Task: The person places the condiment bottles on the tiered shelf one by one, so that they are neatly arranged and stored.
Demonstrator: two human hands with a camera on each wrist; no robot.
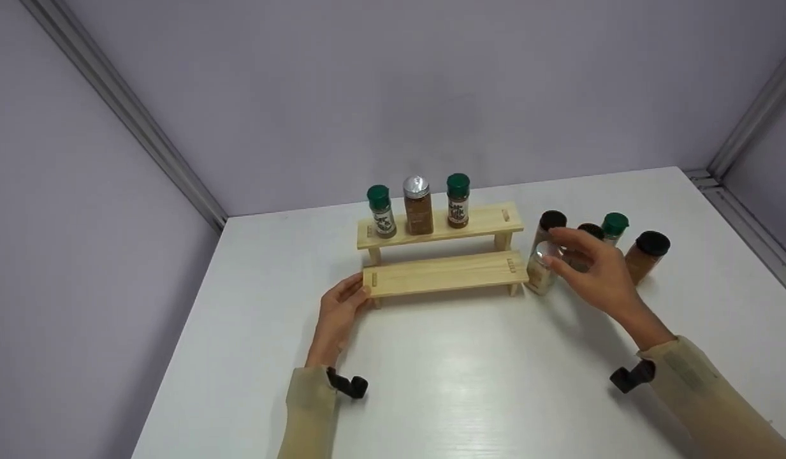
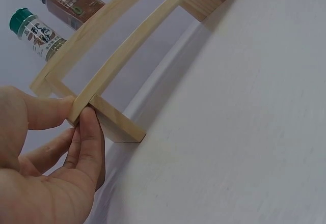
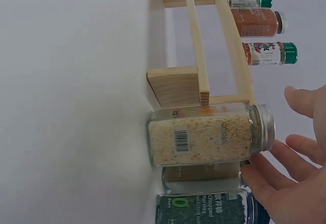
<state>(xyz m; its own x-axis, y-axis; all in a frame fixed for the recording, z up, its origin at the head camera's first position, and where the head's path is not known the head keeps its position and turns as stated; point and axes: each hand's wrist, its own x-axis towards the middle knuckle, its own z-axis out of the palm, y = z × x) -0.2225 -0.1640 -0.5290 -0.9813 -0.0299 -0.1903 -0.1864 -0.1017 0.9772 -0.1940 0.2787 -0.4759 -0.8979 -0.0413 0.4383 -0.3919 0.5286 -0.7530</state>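
Observation:
At its left end, the lower step of the wooden two-tier rack [image 1: 443, 274] is pinched between the thumb and fingers of my left hand [image 1: 339, 309]. The left wrist view shows that hand's thumb on top and fingers [image 2: 90, 142] beneath the board. My right hand [image 1: 593, 271] is around the silver lid of a glass spice jar [image 3: 204, 136] filled with pale granules. Its thumb [image 3: 300, 102] stands apart from the lid, and the other fingers are close behind it. This jar stands upright on the table beside the rack's right end.
On the upper step stand two green-capped shakers [image 1: 381, 213] [image 1: 458, 203] and a silver-capped brown spice jar [image 1: 419, 207]. Right of the rack, several more jars cluster around my right hand, including a black-capped brown one [image 1: 647, 252] and a green-capped one [image 1: 614, 226]. A wall rises behind the white table [image 1: 443, 395].

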